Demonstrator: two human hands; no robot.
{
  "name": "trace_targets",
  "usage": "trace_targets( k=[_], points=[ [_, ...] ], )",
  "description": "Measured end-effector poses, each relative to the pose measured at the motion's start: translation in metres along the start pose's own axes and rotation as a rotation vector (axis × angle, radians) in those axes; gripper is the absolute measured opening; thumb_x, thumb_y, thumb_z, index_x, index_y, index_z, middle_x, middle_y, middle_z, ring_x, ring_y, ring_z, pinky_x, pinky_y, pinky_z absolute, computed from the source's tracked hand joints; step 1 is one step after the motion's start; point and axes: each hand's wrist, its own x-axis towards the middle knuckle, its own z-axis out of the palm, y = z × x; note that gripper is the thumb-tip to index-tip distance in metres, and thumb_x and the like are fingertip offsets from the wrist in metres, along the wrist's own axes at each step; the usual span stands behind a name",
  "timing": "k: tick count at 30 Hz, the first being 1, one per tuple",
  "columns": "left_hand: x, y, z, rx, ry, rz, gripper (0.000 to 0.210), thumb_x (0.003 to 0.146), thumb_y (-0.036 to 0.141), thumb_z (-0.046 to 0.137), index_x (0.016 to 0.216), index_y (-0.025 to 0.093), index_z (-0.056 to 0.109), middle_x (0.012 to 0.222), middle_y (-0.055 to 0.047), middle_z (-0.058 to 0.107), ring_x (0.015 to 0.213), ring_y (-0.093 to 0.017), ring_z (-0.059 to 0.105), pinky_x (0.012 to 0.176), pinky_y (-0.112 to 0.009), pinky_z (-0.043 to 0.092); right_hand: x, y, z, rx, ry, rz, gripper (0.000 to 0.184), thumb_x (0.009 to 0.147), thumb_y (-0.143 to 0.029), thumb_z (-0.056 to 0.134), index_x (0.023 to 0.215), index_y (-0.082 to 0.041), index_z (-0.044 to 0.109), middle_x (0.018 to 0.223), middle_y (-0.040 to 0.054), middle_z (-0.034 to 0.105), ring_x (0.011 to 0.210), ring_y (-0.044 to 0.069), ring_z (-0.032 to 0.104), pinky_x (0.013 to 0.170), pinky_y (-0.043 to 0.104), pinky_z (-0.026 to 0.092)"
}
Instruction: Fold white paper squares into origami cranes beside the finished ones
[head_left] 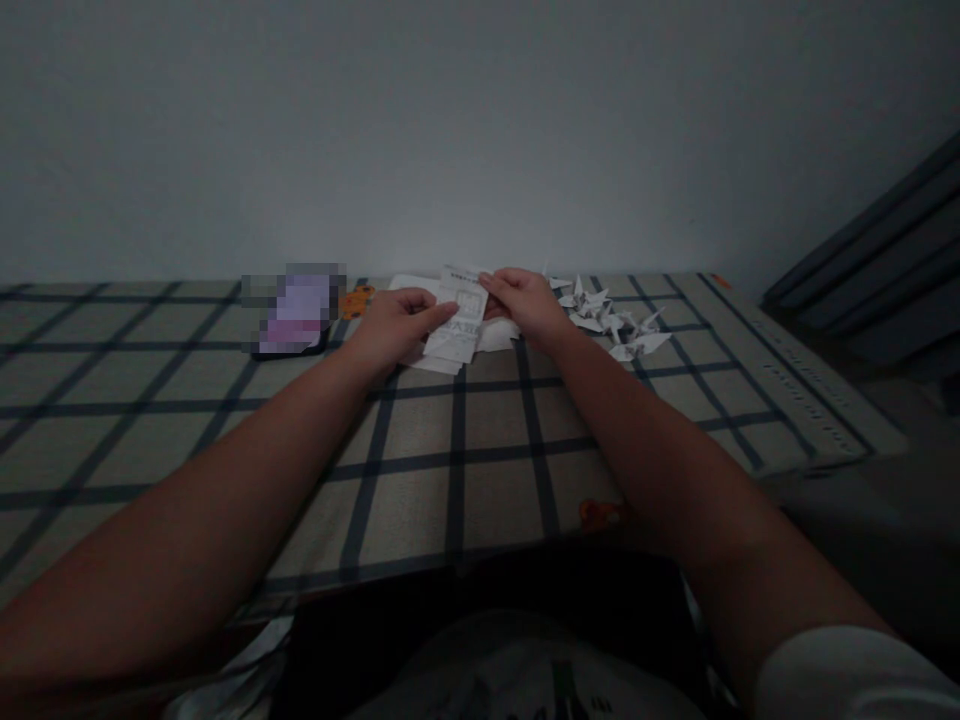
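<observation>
A small printed slip of paper [469,308] is held up between my two hands. My left hand [401,320] pinches its left edge, thumb on top. At the upper right corner, my right hand [525,300] grips the slip between thumb and fingers. Beneath it lie more sheets of white paper [431,364], partly covered by my left hand and the slip. Just right of my right hand sits a cluster of several folded paper cranes [611,320].
A phone [300,310] with a lit, blurred screen rests at the left, near the wall. A checked cloth [420,490] with dark blue lines covers the table. Behind stands a plain wall [480,130]; a grey curtain [877,250] hangs at the right.
</observation>
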Motion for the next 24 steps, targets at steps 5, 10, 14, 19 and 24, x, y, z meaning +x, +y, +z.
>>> trace_targets(
  k=[5, 10, 14, 19, 24],
  points=[
    [-0.0008, 0.0016, 0.0011, -0.057, -0.030, -0.039, 0.037, 0.073, 0.050, 0.082, 0.069, 0.019, 0.062, 0.055, 0.003, 0.052, 0.045, -0.009, 0.043, 0.042, -0.021, 0.028, 0.0026, 0.0027, -0.0023, 0.004, -0.021, 0.009, 0.035, 0.091, -0.051, 0.069, 0.079, -0.019, 0.060, 0.068, -0.0012, 0.066, 0.059, 0.009, 0.064, 0.060, 0.022, 0.057],
    [0.0009, 0.0030, 0.0040, -0.091, 0.037, -0.013, 0.031, 0.077, 0.046, 0.079, 0.072, 0.018, 0.066, 0.061, 0.001, 0.058, 0.052, -0.010, 0.049, 0.046, -0.020, 0.036, 0.0043, 0.0041, -0.0026, 0.018, -0.061, 0.001, 0.025, 0.087, -0.037, 0.076, 0.081, -0.019, 0.061, 0.069, -0.0031, 0.067, 0.061, 0.008, 0.065, 0.064, 0.020, 0.058],
    [0.0023, 0.0045, 0.0057, -0.297, -0.039, -0.067, 0.033, 0.083, 0.049, 0.074, 0.093, 0.018, 0.072, 0.088, -0.005, 0.073, 0.070, -0.015, 0.065, 0.057, -0.023, 0.050, 0.0047, 0.0006, -0.0024, 0.083, 0.031, -0.021, 0.025, 0.085, -0.028, 0.077, 0.077, -0.019, 0.055, 0.068, -0.0042, 0.067, 0.061, 0.006, 0.065, 0.063, 0.017, 0.056],
    [0.0034, 0.0035, 0.0039, -0.328, -0.213, -0.145, 0.035, 0.075, 0.040, 0.083, 0.100, 0.016, 0.075, 0.097, -0.009, 0.076, 0.068, -0.013, 0.067, 0.057, -0.021, 0.051, 0.0039, -0.0038, -0.0042, 0.176, 0.118, -0.044, 0.029, 0.086, -0.026, 0.077, 0.076, -0.020, 0.051, 0.064, -0.0071, 0.062, 0.058, 0.005, 0.063, 0.064, 0.017, 0.056],
    [0.0019, 0.0046, 0.0024, -0.312, -0.194, -0.158, 0.030, 0.076, 0.034, 0.080, 0.100, 0.018, 0.076, 0.094, -0.007, 0.076, 0.066, -0.012, 0.066, 0.056, -0.021, 0.049, 0.0040, -0.0010, -0.0055, 0.148, 0.096, -0.040, 0.030, 0.084, -0.033, 0.080, 0.077, -0.020, 0.054, 0.067, -0.0059, 0.063, 0.060, 0.005, 0.062, 0.065, 0.018, 0.056]
  ],
)
